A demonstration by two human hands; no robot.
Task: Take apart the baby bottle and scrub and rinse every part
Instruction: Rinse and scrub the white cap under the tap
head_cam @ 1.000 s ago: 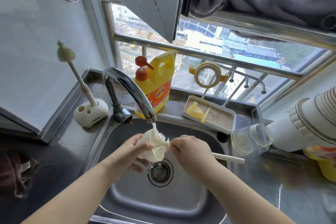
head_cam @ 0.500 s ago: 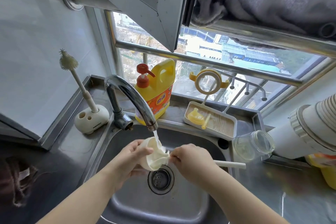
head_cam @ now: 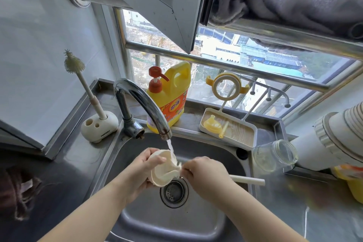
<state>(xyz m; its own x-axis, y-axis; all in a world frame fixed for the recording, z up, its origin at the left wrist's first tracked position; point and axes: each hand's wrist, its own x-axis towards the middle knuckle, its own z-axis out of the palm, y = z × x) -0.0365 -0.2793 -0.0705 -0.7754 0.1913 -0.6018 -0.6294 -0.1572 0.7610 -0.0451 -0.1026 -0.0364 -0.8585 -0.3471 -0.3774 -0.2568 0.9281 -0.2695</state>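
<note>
One cream bottle cap point(head_cam: 164, 169) sits over the sink point(head_cam: 137, 212) under the tap's stream, left hand point(head_cam: 140, 171) fingers curled round it; right hand point(head_cam: 204, 175) fingers grip one brush handle point(head_cam: 247, 180). One tray point(head_cam: 243, 133) holds a yellow teat point(head_cam: 211, 123) and a straw point(head_cam: 224, 129); one glass bottle point(head_cam: 275, 155) lies on the surface.

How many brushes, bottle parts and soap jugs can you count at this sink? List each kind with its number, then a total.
Brushes: 2 (stand brush, brush in right hand)
Bottle parts: 5 (cap in left hand, ring, spout, straw, jar)
Soap jugs: 1 (jug)
Total: 8
</note>
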